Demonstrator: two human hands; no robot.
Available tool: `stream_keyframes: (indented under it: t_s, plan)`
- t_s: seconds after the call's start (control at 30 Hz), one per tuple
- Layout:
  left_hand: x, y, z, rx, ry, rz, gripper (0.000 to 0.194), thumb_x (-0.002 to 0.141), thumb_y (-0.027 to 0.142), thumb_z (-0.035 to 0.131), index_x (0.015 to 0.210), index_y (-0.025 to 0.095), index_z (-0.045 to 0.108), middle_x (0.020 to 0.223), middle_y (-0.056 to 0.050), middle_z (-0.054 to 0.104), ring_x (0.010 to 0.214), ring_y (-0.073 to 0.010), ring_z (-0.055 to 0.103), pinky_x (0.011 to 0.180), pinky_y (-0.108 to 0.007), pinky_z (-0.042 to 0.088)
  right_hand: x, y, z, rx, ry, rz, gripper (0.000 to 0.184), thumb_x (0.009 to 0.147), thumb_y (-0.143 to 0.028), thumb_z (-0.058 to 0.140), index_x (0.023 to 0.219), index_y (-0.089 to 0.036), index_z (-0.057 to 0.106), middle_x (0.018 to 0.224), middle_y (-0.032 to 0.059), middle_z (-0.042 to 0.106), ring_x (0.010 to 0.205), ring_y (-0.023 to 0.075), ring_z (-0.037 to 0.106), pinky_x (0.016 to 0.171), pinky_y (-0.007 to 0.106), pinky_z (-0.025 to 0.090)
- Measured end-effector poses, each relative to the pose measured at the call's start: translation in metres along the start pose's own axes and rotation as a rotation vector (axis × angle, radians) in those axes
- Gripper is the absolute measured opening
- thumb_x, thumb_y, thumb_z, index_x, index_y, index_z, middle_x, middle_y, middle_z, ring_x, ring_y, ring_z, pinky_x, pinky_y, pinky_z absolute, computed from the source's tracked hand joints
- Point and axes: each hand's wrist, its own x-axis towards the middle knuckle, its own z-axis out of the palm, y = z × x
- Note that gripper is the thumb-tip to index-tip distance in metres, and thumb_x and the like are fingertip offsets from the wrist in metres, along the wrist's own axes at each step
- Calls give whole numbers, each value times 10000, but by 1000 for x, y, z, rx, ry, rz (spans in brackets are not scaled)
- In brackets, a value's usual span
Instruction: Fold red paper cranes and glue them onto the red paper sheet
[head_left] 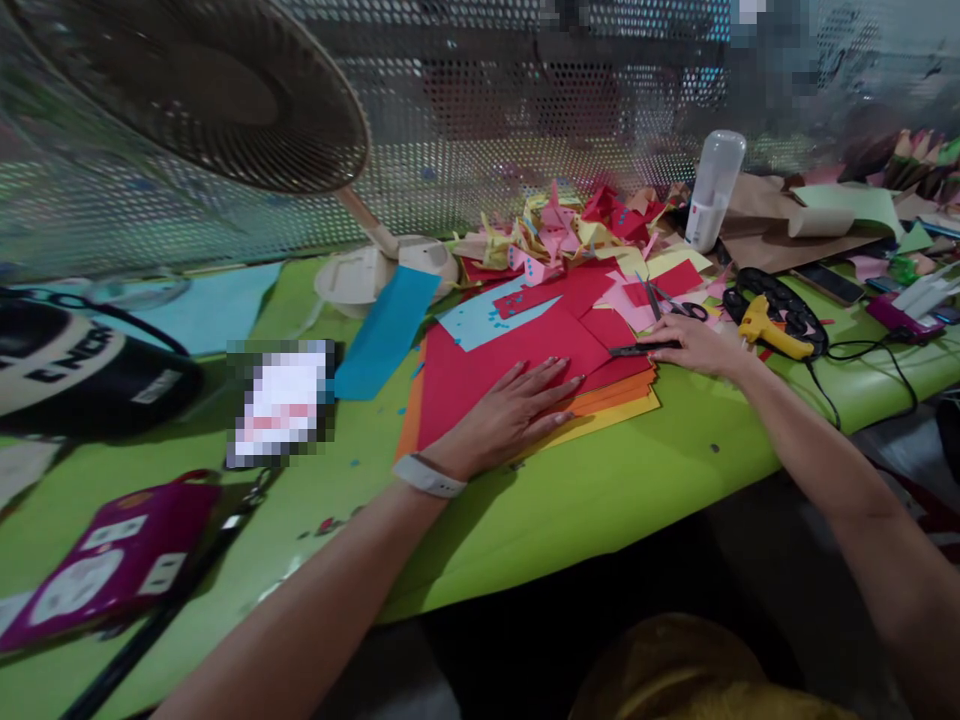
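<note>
My left hand (517, 405) lies flat with its fingers spread on a large red paper sheet (465, 390). Orange and yellow sheets (626, 400) show beneath the red one, at its near edge. My right hand (694, 345) closes around a dark slim tool (637, 350), whose narrow tip points left over the right side of the red sheet. The tool's exact kind is unclear. Just beyond this hand lie black-handled scissors (688, 310), partly among paper scraps. A light blue paper piece (476, 320) with small blue dots rests on the red sheet's far part.
A fan (360, 265) stands at the back left, near a blue paper strip (386, 335). Left are a phone (281, 405), a purple pouch (120, 560) and a black bag (90, 370). Folded paper (555, 230), a bottle (716, 190) and a yellow glue gun (772, 325) lie beyond and right.
</note>
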Motion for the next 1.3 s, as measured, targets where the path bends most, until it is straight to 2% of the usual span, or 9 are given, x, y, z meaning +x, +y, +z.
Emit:
stream_keyframes:
  t_s: [0.2, 0.4, 0.63, 0.8, 1.03, 1.3]
  plan:
    - [-2, 1, -1, 14, 1, 4, 691, 1011, 630, 144, 1551, 264, 370, 1646, -56, 267, 1539, -239, 192, 1255, -492, 108, -1, -2, -1, -3, 45, -37, 348, 924, -282, 606, 1259, -303, 699, 1087, 79, 639, 1034, 253, 569, 951, 419, 443]
    - [-1, 0, 1, 20, 4, 1, 708, 1002, 648, 149, 1547, 259, 380, 1646, -56, 268, 1537, -240, 199, 1255, -484, 109, -1, -8, -4, -60, 131, 49, 332, 923, -267, 600, 1234, -270, 717, 1048, 86, 632, 1034, 263, 564, 952, 416, 427]
    - [0, 0, 0, 26, 9, 3, 688, 1008, 636, 164, 1544, 266, 386, 1644, -58, 270, 1533, -247, 214, 1253, -483, 127, -1, -3, 0, -98, 182, 125, 320, 929, -270, 601, 1228, -281, 714, 1125, 94, 636, 1061, 267, 573, 924, 399, 444]
    - [-1, 0, 0, 19, 8, 7, 675, 1009, 637, 171, 1559, 288, 348, 1647, -52, 255, 1533, -246, 213, 1252, -494, 132, 0, 2, 2, -108, 165, 78, 302, 928, -263, 607, 1204, -300, 723, 1073, 77, 647, 1053, 258, 573, 951, 405, 437]
    - [-1, 0, 2, 14, 17, -3, 704, 1000, 653, 142, 1553, 277, 363, 1650, -47, 254, 1536, -232, 203, 1255, -476, 113, -2, -1, 0, -105, 120, 95, 320, 934, -266, 594, 1231, -276, 713, 1104, 99, 652, 1109, 281, 570, 961, 424, 445]
    - [-1, 0, 1, 14, 10, 0, 690, 1006, 643, 147, 1556, 281, 355, 1648, -48, 259, 1536, -234, 200, 1254, -481, 117, -2, -6, 0, -77, 164, 75, 320, 934, -269, 591, 1228, -294, 716, 1110, 84, 654, 1076, 267, 583, 993, 443, 434]
